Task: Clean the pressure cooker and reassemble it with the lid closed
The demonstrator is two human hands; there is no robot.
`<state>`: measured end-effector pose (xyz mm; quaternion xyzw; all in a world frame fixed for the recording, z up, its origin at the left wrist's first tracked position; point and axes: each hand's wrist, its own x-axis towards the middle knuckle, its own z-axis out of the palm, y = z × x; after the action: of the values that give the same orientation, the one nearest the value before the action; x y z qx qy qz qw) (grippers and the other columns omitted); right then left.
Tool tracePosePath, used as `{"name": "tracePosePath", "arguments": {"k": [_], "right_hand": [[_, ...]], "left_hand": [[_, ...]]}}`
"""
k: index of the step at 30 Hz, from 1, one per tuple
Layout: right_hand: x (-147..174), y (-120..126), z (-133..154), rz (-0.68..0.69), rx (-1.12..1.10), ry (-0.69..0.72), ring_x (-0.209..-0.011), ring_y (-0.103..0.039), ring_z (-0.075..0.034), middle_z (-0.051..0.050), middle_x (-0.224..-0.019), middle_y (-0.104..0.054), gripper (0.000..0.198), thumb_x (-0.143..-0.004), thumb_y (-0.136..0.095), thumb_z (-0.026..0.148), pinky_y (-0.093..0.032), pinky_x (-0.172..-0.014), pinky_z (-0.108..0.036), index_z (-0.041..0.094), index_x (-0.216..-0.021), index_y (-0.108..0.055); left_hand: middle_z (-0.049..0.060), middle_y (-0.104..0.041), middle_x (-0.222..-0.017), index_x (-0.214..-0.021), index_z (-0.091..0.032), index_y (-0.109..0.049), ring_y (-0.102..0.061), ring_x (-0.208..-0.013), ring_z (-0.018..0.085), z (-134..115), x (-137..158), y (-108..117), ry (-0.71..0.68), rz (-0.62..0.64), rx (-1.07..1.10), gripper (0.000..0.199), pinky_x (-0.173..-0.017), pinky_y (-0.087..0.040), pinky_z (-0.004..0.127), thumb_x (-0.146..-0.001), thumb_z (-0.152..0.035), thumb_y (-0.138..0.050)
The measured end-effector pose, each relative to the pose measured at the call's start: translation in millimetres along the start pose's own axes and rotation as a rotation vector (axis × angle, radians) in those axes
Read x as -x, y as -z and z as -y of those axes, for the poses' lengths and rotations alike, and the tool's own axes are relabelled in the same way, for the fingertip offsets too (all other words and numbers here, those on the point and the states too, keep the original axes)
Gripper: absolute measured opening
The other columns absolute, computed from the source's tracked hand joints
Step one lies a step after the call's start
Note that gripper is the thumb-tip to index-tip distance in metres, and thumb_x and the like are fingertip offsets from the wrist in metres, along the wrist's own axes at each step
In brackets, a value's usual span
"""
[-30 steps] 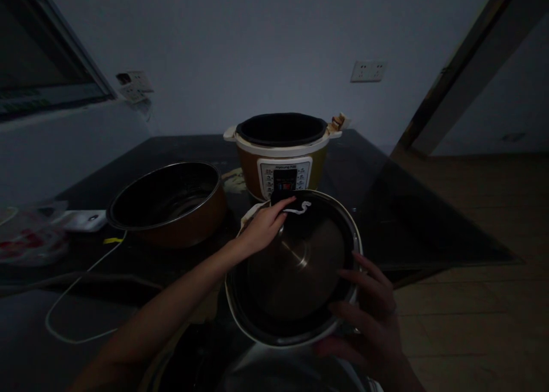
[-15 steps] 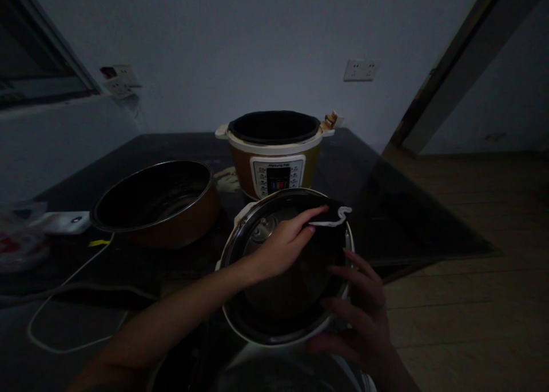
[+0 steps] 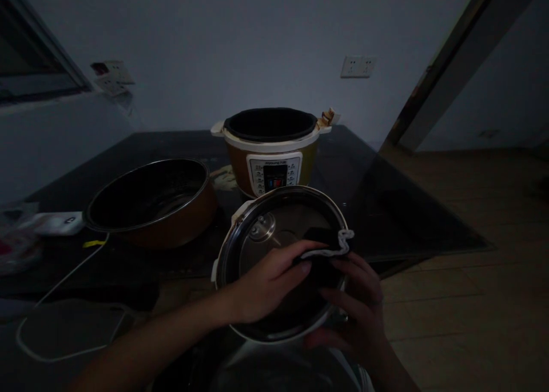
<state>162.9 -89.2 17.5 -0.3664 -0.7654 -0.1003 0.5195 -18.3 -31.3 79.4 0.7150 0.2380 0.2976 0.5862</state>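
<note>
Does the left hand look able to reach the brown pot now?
Probably, once freed: the left hand holds a dark cloth over the cooker lid, but nothing visible covers the open brown pot.

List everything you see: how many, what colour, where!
Lid: 1, dark, front centre
Cloth: 1, black, white-edged, over lid
Cooker: 1, white-brown, on table
Pot: 1, brown, left of cooker
Table: 1, black, middle
Bag: 1, clear-red, left edge
Box: 1, white, beside bag
Cable: 1, white, lower left
Tag: 1, yellow, near pot
Socket plates: several, white, walls
Window: 1, dark, upper left
Walls: several, grey, behind
Floor: 1, brown, right
Left hand: 1, bare, holding cloth
Right hand: 1, bare, lid's right edge
</note>
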Motion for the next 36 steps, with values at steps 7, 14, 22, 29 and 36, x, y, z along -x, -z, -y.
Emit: {"name": "tracePosePath", "arguments": {"k": [7, 14, 22, 29, 36], "right_hand": [[5.8, -7.7, -6.0, -0.139, -0.124, -0.051, -0.133, -0.040, -0.035, -0.010, -0.129, -0.043, 0.044, -0.080, -0.066, 0.054, -0.047, -0.098, -0.058, 0.025, -0.110, -0.054], [4.3, -3.6, -10.4, -0.045, -0.126, -0.054, -0.130, -0.043, -0.037, -0.012, -0.119, -0.055, 0.062, -0.075, -0.068, 0.061, -0.046, -0.096, -0.060, 0.024, -0.121, -0.049], [1.6, -1.9, -10.6, -0.056, -0.090, -0.101, -0.123, -0.051, -0.036, -0.008, -0.111, -0.058, 0.058, -0.073, -0.070, 0.061, -0.048, -0.093, -0.059, 0.025, -0.114, -0.052], [2.5, -1.4, -15.7, -0.137, -0.120, -0.099, -0.117, -0.054, -0.035, -0.009, -0.105, -0.060, 0.070, -0.065, -0.074, 0.065, -0.050, -0.090, -0.055, 0.023, -0.117, -0.052], [3.3, 2.3, -16.3, -0.054, -0.035, -0.053, -0.126, -0.045, -0.034, -0.008, -0.110, -0.051, 0.041, -0.085, -0.055, 0.061, -0.049, -0.089, -0.051, 0.024, -0.101, -0.058]], "left_hand": [[0.004, -0.069, -0.119, -0.127, -0.026, -0.060, -0.064, -0.107, 0.020, -10.6, 34.8, 4.7, 0.089, 0.071, -0.134, 0.034, -0.095, -0.048, 0.034, -0.096, -0.032, -0.046], [0.002, -0.070, -0.119, -0.126, -0.029, -0.060, -0.065, -0.106, 0.019, -8.5, 69.4, 11.6, 0.177, 0.091, -0.313, 0.034, -0.092, -0.049, 0.032, -0.095, -0.026, -0.046], [0.004, -0.066, -0.127, -0.138, -0.026, -0.048, -0.064, -0.109, 0.015, -13.4, 41.3, 0.5, 0.066, 0.160, -0.202, 0.042, -0.093, -0.048, 0.028, -0.097, -0.019, -0.042], [0.009, -0.066, -0.125, -0.142, -0.020, -0.042, -0.064, -0.107, 0.017, -16.2, 29.6, -5.0, 0.008, 0.226, -0.356, 0.047, -0.091, -0.050, 0.029, -0.096, -0.016, -0.040], [0.003, -0.064, -0.130, -0.136, -0.027, -0.051, -0.062, -0.113, 0.017, -15.4, 67.1, 1.7, 0.143, 0.163, -0.437, 0.050, -0.095, -0.049, 0.029, -0.089, -0.010, -0.046]]}}
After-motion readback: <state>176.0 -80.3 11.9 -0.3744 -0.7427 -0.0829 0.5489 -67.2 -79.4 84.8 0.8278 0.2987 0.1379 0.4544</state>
